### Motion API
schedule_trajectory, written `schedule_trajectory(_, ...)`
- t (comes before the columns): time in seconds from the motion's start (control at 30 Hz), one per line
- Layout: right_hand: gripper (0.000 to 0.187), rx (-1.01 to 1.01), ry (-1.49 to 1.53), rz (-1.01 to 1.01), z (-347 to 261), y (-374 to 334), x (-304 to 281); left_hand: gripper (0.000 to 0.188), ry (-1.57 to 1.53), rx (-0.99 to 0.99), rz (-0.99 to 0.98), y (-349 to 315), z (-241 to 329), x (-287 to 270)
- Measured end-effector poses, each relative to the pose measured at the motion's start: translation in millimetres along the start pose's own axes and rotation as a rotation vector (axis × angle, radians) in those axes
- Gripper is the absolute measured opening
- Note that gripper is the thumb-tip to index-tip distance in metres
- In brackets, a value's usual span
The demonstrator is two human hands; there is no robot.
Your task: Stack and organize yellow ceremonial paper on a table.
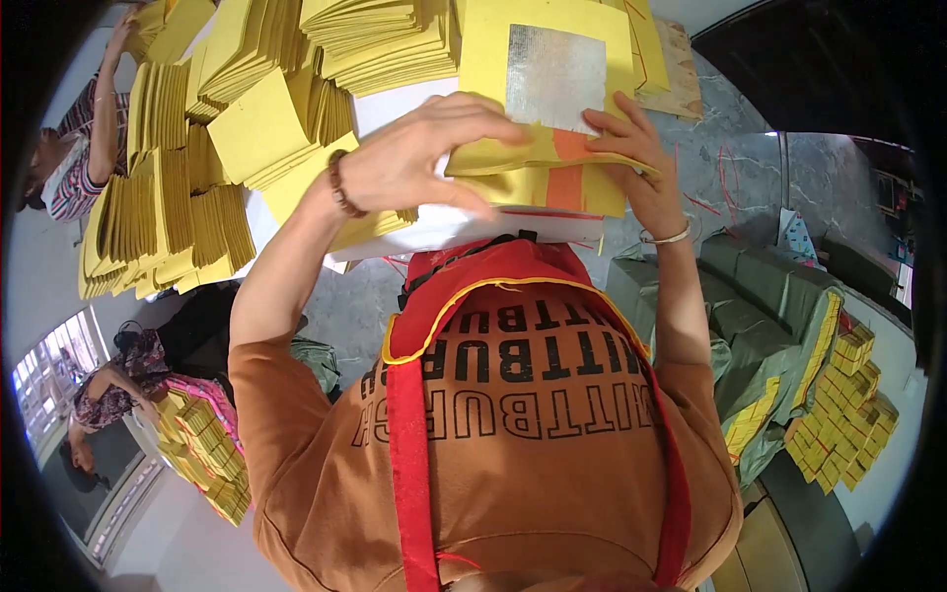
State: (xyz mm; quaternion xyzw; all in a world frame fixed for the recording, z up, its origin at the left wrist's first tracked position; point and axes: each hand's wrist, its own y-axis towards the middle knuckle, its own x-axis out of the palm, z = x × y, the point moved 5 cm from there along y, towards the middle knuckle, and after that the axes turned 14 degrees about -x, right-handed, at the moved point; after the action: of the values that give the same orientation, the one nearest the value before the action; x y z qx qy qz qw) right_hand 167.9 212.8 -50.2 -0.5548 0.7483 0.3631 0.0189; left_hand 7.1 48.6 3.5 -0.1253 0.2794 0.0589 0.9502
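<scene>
your right hand (643,170) grasps 1 end of the folded yellow sheet (513,158), seemingly to steady it, while your left hand (419,153) curves unclenched around the other.

Paper-goods workshop, stacked yellow paper (380,44), yellow bundles (843,419), green-wrapped bales (755,306), a co-worker (77,185).

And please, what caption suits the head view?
Left hand and right hand at yellow paper near a silver square, with yellow stacks leftward.
</scene>
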Motion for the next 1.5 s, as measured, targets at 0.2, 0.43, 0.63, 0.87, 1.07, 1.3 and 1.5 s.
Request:
schedule_trajectory(0.2,0.023,-0.053,0.059,0.022,-1.3,6.2,-2.7,0.055,0.766,0.209,0.374,-0.5,-10.1,1.6)
schedule_trajectory(0.43,0.021,-0.153,-0.228,-0.046,-50.1,10.3,-11.7,0.038,0.673,0.405,0.46,-33.1,12.1,15.4)
schedule_trajectory(0.63,0.023,-0.086,-0.385,-0.263,-54.8,6.1,-1.4,0.021,0.466,0.313,0.391,-39.2,14.3,21.9)
schedule_trajectory(0.87,0.032,0.516,0.161,0.151,-30.9,-6.1,0.8,0.036,-0.03,-0.455,0.281,-4.0,-15.6,8.7)
schedule_trajectory(1.07,0.045,0.482,0.229,0.447,-38.2,11.1,2.7,0.026,-0.409,-0.444,0.225,13.6,-35.6,12.9)
schedule_trajectory(1.3,0.036,0.57,0.156,0.281,-25.0,4.0,0.2,0.021,-0.514,-0.567,0.155,14.6,-29.5,10.0)
schedule_trajectory(1.5,0.036,0.575,0.147,0.342,-17.9,5.6,0.7,0.035,-0.44,-0.632,0.121,15.5,-32.4,11.1)
